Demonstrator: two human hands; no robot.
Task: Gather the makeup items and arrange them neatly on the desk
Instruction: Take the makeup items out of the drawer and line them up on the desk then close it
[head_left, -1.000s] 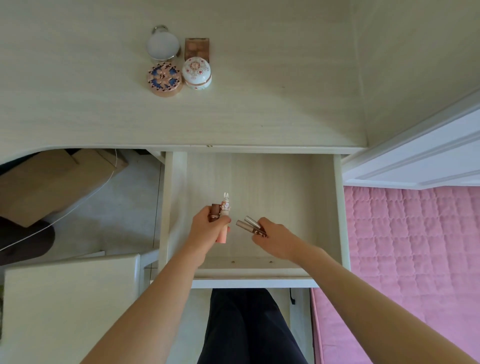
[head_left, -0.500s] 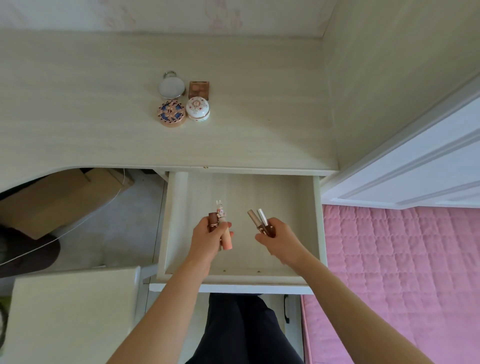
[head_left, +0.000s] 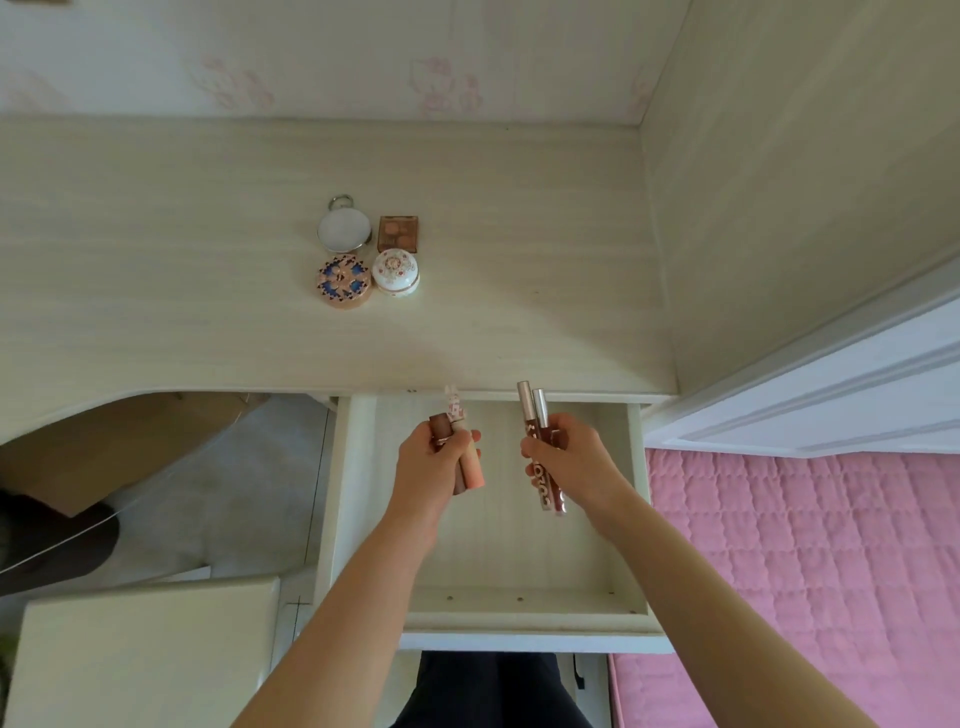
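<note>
Now both hands are held above the open drawer (head_left: 358, 519), apart from each other, and each one is closed around makeup. The left hand (head_left: 428, 462) grips two short tubes together: a brown tube (head_left: 441, 423) and a peach tube with a small rabbit on its cap (head_left: 474, 467). The right hand (head_left: 569, 460) grips two slim lip gloss tubes (head_left: 543, 491) side by side, with silver caps pointing toward the desk (head_left: 156, 291) and dark red bodies hanging below the fingers. On the desk top four items stand close together in a square: a white round compact with a metal ring (head_left: 344, 229), a brown square palette (head_left: 398, 232) just beside it, a round pink case with a blue pattern (head_left: 344, 281) and a white domed jar with flowers (head_left: 396, 272). A pink quilted bed cover (head_left: 805, 561) lies at the right.
</note>
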